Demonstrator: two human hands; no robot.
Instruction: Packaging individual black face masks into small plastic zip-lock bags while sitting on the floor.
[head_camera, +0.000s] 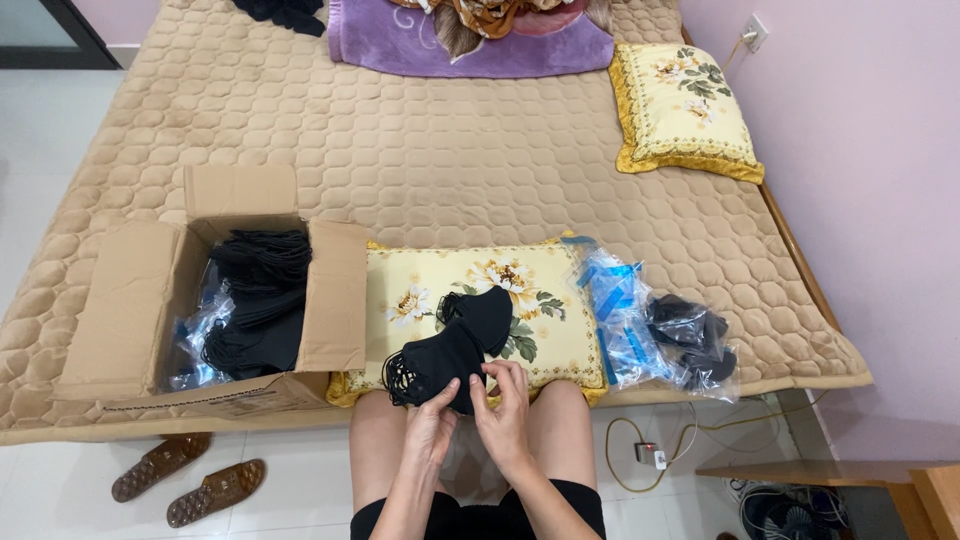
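- Both hands are gripping a stack of black masks (440, 365) at the pillow's (560, 340) near edge: left hand (432, 425) underneath, right hand (505, 415) fingers pinching the top.
- Looks like counting or sorting; next move probably needs one mask peeled off cleanly.

bare arms, black shorts (480, 520)

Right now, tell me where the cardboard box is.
In the head view, the cardboard box sits open on the bed, left of the flowered pillow and both hands, with black masks inside it.
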